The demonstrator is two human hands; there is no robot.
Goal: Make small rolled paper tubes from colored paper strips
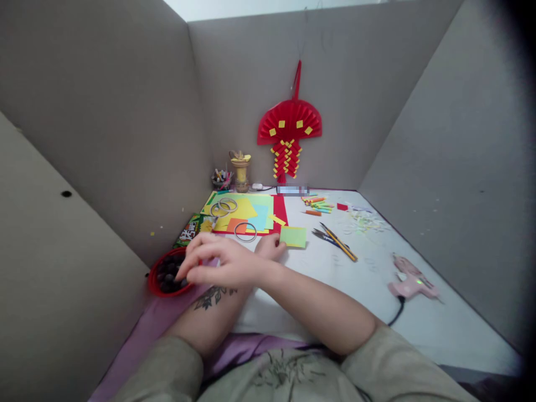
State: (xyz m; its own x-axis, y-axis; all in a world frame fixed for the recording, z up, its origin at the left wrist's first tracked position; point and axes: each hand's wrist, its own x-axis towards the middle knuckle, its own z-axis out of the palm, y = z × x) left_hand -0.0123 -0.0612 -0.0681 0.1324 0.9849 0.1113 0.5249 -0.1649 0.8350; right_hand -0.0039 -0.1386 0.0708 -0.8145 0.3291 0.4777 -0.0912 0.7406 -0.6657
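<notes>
My right arm crosses over my left forearm. At the left, my right hand (221, 259) reaches over a red bowl (156, 287), its fingers bent and apart, the tips at the dark round fruit (168, 273), which look like grapes. No fruit shows between the fingers. Further forward, my left hand (271, 247) is closed on the left edge of a small light-green paper sheet (293, 237), which has a yellow lower edge. Just left of that hand lies a thin ring (245, 232). Part of my left hand is hidden behind my right wrist.
Coloured paper sheets (238, 206) and tape rolls (227, 205) lie at the back left. Scissors (324, 237) and a yellow pencil (345, 248) are right of centre. Beyond are rolled papers (318, 204) and scraps (368, 219). A pink glue gun (412, 285) trails a cord. A red paper fan (290, 124) hangs behind.
</notes>
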